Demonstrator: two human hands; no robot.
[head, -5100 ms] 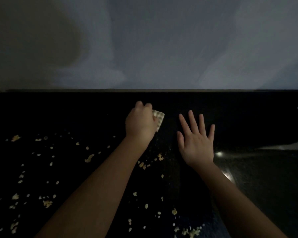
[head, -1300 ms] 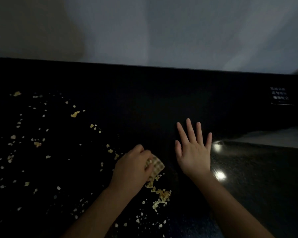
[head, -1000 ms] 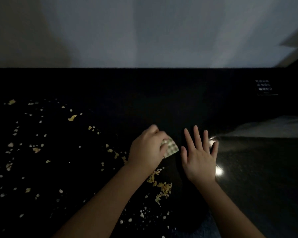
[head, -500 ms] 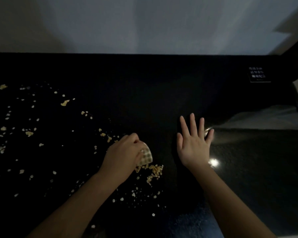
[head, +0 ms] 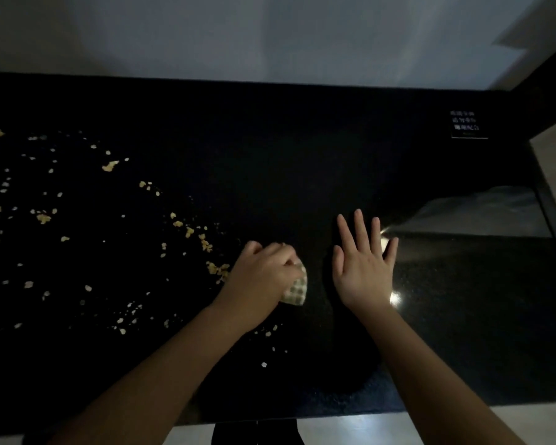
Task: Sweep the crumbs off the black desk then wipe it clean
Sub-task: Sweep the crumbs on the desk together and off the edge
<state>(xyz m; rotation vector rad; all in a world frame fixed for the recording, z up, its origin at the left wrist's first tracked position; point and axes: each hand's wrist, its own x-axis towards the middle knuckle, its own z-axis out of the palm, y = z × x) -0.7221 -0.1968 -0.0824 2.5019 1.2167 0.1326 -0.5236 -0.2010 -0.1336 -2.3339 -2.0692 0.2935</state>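
Head view shows the sweeping step under way: at centre the left hand [head: 264, 279] curls round a checked cloth [head: 296, 290] on the black worktop [head: 302, 139], the right hand [head: 361, 274] lies flat, fingers spread, and crumbs [head: 217, 270] scattered across the left half likely call for the cloth to reach left and gather them.

1. Indoor and dim. Exact room type unclear; it reads as a shared or public counter.
2. Evidence: small printed notice [head: 467, 125] at the far right of the glossy black speckled worktop [head: 302, 139].
3. Plain pale wall [head: 270, 36] behind, pale floor [head: 382, 425] below.
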